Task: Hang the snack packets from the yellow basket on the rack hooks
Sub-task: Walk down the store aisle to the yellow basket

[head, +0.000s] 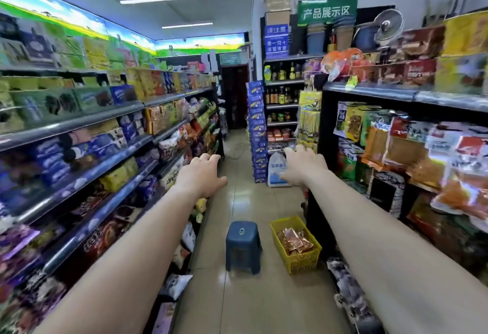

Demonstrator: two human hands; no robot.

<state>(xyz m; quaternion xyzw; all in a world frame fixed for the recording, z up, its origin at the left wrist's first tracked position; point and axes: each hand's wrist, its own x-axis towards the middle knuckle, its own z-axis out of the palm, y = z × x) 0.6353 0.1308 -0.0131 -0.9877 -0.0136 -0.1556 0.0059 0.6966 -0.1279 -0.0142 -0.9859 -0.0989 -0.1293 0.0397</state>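
Presently in a shop aisle, both bare arms stretched forward, well above the floor.

Left grip (204, 175): fingers spread, slightly curled, holding nothing. Right grip (303, 166): likewise spread, palm down, empty. Neither touches anything.

Task's things: rectangular yellow plastic mesh basket (303, 261) stands on the glossy beige tiled floor (250, 299), low and ahead, close to the foot of the right-hand rack. Inside lies a loose heap of orange-brown foil snack packets (295, 241), overlapping. Small dark-blue plastic stool (243, 241) stands just beside the basket on its left, not touching.

Tall black metal display rack (323, 135) on the right carries rows of hung red, orange and green packets (401, 146). The hooks themselves are too blurred to pick out, so I cannot tell which are free.

Judgement: task looks near its start. Basket well filled, both grips empty and well apart from it. Step in hand is likely the approach and first pick.

To do it well:
- Close in and stoop, or sit on the stool, before reaching; the basket is far below the grips.
- Take one packet only, pinched at its top edge, where a hang hole would probably sit. Foil likely slides, so several may lift together.
- Keep the other grip free to steady packets already hanging.
- Look for a row of matching packets, then feed the hole squarely onto the hook.
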